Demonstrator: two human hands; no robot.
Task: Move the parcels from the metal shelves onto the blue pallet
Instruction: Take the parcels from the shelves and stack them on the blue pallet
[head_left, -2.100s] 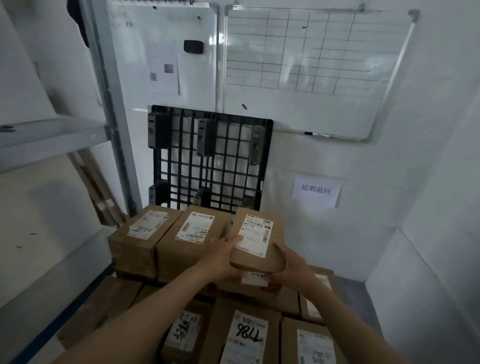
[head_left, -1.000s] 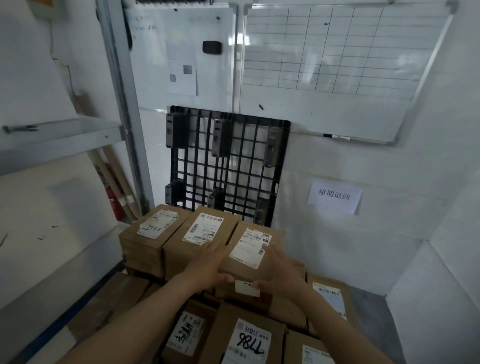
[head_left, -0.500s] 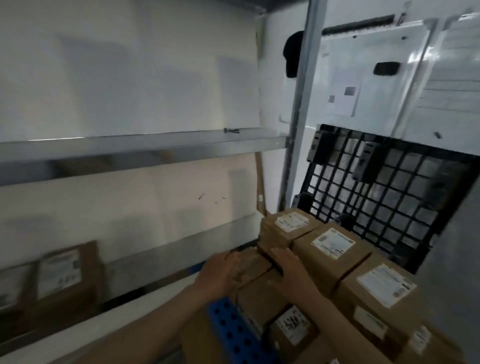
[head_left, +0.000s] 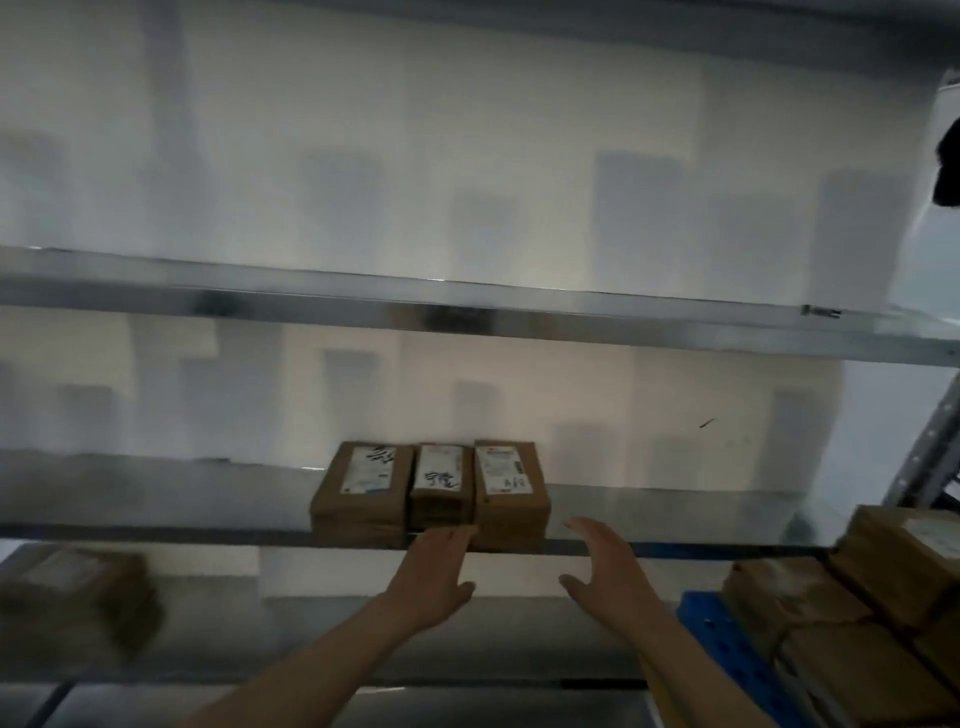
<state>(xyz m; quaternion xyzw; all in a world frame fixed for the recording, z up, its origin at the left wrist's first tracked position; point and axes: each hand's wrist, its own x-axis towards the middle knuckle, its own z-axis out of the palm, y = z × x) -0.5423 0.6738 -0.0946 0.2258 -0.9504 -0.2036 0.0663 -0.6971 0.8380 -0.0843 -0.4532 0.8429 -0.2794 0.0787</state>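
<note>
Three brown cardboard parcels with white labels stand side by side on the middle metal shelf (head_left: 156, 512): a left parcel (head_left: 361, 491), a narrow middle parcel (head_left: 441, 486) and a right parcel (head_left: 509, 491). My left hand (head_left: 434, 574) is open, its fingertips at the shelf edge just below the middle parcel. My right hand (head_left: 605, 569) is open a little right of the right parcel and holds nothing. The blue pallet (head_left: 727, 660) shows at the lower right, stacked with brown parcels (head_left: 852, 618).
An upper metal shelf (head_left: 467, 312) runs across above the parcels. One more brown parcel (head_left: 72, 597), blurred, lies on the lower shelf at the left. A grey perforated shelf upright (head_left: 930, 457) rises at the right edge.
Both hands let go of the parcel set on the pallet stack. The view swung left from the pallet to the shelves, and both open hands now reach toward the three shelf parcels.
</note>
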